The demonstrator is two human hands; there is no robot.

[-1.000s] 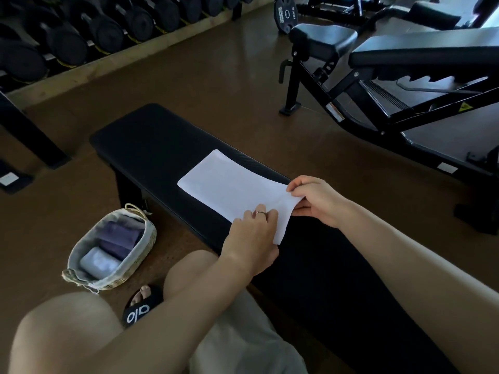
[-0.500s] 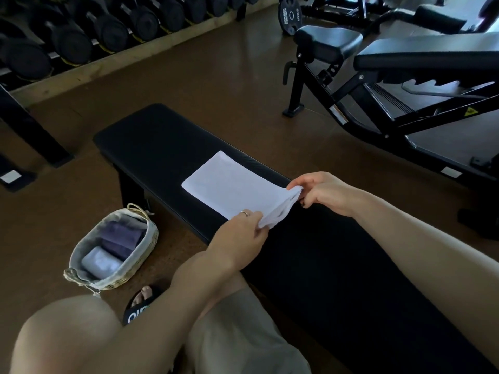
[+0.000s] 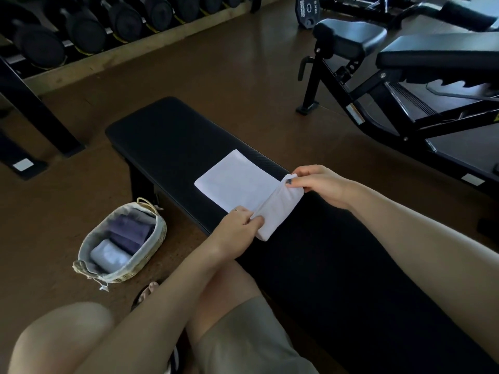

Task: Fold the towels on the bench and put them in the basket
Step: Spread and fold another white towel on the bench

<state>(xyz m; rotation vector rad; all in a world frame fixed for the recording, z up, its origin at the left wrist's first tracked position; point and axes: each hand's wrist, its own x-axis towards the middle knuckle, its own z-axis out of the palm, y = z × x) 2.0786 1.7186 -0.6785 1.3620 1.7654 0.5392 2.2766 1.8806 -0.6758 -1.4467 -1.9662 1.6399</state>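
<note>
Both hands fold the near end of a white towel on the black counter.

The left hand (image 3: 240,225), a ring on one finger, pinches the lifted near edge of the towel (image 3: 237,182) between thumb and fingers; the right hand (image 3: 321,184) pinches the far corner of the same raised flap, where a small dark tag shows, too small to read. The rest of the towel lies flat on the counter (image 3: 172,136). On the floor to the left stands a woven basket (image 3: 151,255) with a cloth lining, holding a folded purple towel (image 3: 129,233) and a folded pale towel (image 3: 110,256) beside it. Beyond, a weight plate (image 3: 307,9) carries white lettering, with "18KG" readable, near an adjustable bench (image 3: 405,76). Dumbbells (image 3: 83,31) line a rack at top left.
</note>
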